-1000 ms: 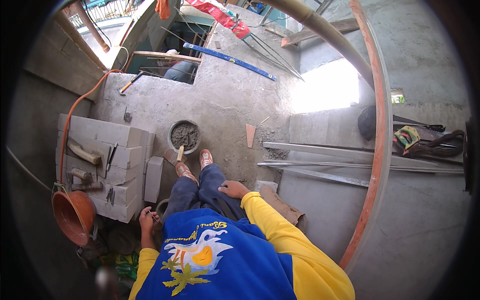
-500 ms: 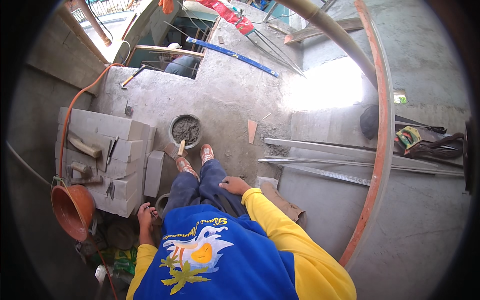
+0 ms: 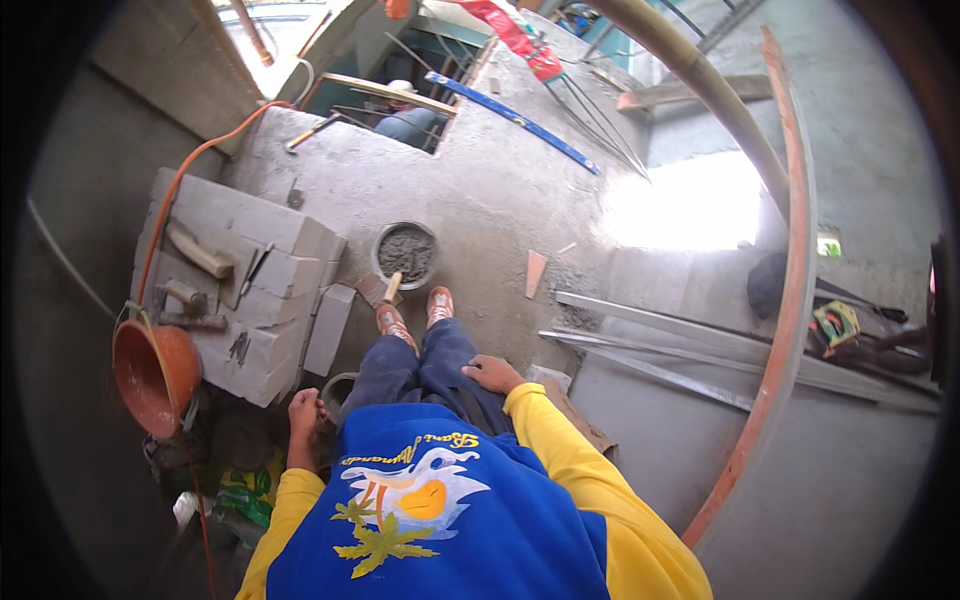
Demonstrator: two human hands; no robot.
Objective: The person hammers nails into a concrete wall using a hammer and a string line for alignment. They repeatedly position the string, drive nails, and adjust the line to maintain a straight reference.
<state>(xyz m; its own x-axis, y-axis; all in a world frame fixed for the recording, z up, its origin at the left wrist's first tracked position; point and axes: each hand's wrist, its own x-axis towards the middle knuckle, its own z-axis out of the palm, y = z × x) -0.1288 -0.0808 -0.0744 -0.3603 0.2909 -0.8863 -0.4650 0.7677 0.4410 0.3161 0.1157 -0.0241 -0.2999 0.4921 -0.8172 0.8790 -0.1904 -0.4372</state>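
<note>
My right hand lies on my right thigh with its fingers stretched out, holding nothing. Low beside my left leg, my left hand has its fingers curled together; whatever may be between them is too small to make out. In front of my shoes stands a round bucket of wet grey mortar. A wooden tool handle leans at its near rim. Left of my legs is a stack of pale blocks, with a wooden-handled float and other hand tools on it.
An orange bucket hangs by the blocks, near an orange cord. A blue level and a hammer lie by a floor opening, where a person is below. Metal bars lie to the right, behind an upright orange-edged board.
The whole view has shifted, so the surroundings sit further right in the picture. My left hand has turned slightly, with its fingers still curled. My right hand stays on my thigh.
</note>
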